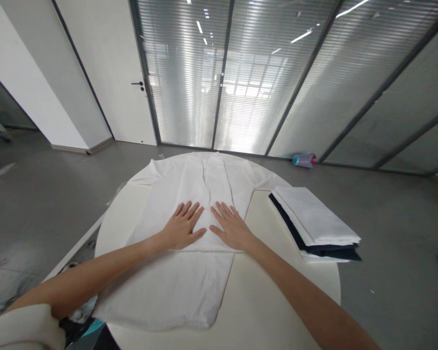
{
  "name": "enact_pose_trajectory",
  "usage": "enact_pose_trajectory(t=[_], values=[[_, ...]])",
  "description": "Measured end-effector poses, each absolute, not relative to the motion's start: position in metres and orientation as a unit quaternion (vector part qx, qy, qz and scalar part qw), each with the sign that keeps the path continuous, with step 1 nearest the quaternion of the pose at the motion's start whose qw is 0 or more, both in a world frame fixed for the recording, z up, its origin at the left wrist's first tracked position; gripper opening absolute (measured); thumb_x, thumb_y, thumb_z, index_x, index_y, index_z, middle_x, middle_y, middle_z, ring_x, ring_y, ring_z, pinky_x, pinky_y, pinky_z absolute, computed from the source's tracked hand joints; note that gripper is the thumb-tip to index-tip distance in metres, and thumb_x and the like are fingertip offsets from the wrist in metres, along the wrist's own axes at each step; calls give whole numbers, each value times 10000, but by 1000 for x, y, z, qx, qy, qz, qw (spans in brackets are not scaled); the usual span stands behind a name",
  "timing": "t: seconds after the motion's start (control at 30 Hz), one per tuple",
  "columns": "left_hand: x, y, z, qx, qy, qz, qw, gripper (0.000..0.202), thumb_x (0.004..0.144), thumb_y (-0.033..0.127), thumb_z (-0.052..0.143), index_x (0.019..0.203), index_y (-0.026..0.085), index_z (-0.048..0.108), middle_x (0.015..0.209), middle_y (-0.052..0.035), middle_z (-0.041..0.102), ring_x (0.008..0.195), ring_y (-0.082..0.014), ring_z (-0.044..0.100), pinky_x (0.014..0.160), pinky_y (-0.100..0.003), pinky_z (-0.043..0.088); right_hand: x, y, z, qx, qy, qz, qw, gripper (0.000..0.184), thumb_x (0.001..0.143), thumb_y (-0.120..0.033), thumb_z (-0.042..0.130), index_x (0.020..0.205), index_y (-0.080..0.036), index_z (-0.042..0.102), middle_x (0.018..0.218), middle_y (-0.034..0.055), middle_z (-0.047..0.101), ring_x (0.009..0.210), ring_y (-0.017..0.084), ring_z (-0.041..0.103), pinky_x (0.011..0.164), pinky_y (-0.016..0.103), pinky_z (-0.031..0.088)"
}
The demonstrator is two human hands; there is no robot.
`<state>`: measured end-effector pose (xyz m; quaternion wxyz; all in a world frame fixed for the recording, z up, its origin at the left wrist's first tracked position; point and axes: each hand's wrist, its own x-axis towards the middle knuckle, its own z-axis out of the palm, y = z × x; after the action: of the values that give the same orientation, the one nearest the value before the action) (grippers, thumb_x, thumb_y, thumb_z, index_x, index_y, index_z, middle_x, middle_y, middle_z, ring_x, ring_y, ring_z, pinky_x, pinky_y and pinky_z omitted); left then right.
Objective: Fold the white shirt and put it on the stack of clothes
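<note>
A white shirt (168,287) is spread over the round table, its sleeves out to both sides at the far edge and its lower end toward me. Part of it lies folded in a layer on top, with a straight edge running across under my palms. My left hand (183,227) rests flat on this layer, fingers spread. Beside it, my right hand (230,226) lies flat too, fingers pointing away from me. A small gap separates the two thumbs. Neither hand grips the cloth.
On the table's right side stands a stack of folded white and dark navy clothes (314,214), overhanging the rim of the white table (270,291). A blue and red patterned object (304,160) lies on the floor by the glass wall. A closed door (113,73) is at the back left.
</note>
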<state>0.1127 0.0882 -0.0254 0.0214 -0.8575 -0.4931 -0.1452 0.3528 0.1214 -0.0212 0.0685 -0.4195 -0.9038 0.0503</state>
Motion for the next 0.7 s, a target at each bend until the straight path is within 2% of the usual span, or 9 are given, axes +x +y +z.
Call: enact_pose_trajectory(t=[0.37, 0.53, 0.63, 0.7], values=[[108, 59, -24, -874, -470, -123, 19, 732, 993, 591, 391, 1580, 157, 333, 1627, -161, 310, 1509, -380, 248, 1211, -545, 188, 353, 88, -14, -409, -908, 64, 68, 790, 1002, -671, 228, 1597, -154, 271, 1664, 136, 184, 1550, 302, 156, 1254, 531, 173], [110, 45, -22, -873, -471, -128, 5, 728, 985, 593, 405, 1576, 172, 343, 1620, -156, 331, 1505, -373, 259, 1208, -542, 200, 353, 74, -15, -414, -905, 68, 66, 794, 1000, -672, 242, 1597, -149, 272, 1664, 149, 168, 1551, 314, 152, 1248, 554, 175], [110, 54, -16, -871, -470, -140, -38, 710, 963, 613, 446, 1531, 188, 430, 1575, -156, 415, 1459, -389, 344, 1184, -564, 251, 354, 74, -12, -415, -904, 83, 64, 796, 999, -669, 261, 1591, -138, 287, 1662, 156, 192, 1546, 327, 167, 1243, 565, 174], [107, 78, -8, -855, -479, -174, -102, 611, 955, 599, 476, 1430, 224, 558, 1470, -135, 546, 1357, -363, 480, 1141, -543, 337, 354, 80, -7, -409, -904, 95, 80, 759, 993, -656, 336, 1560, -153, 371, 1634, 163, 298, 1518, 340, 253, 1226, 572, 213]])
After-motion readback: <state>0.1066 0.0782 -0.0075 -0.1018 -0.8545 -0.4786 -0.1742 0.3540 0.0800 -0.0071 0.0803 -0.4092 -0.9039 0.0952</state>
